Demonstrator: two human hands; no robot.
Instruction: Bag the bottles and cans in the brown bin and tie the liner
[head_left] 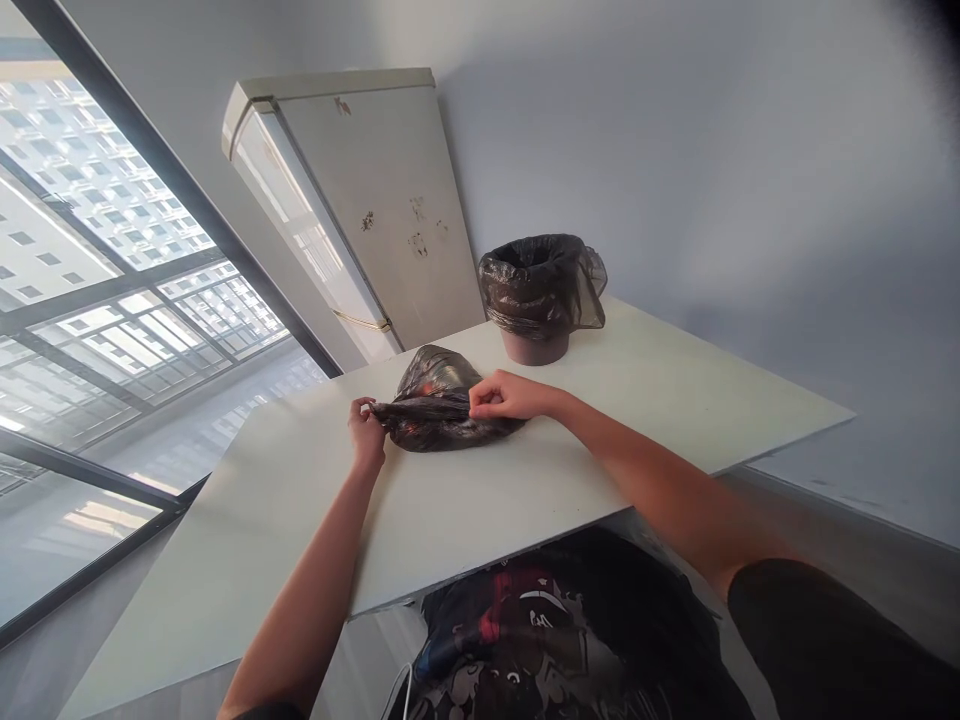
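A filled black plastic garbage bag (442,372) lies on the white table, something reddish showing dimly through its thin film. My left hand (367,430) pinches the left end of the bag's gathered top edge. On the other side, my right hand (510,395) is closed on the same edge, so a folded strip of plastic runs between the two hands. What the bag holds cannot be made out.
Behind the bag stands a brownish-pink trash bin (537,347) lined with another black bag (534,290) folded over its rim. The white table (300,520) ends close to my body. A refrigerator (367,200) is beyond the table, with a large window (97,250) at left.
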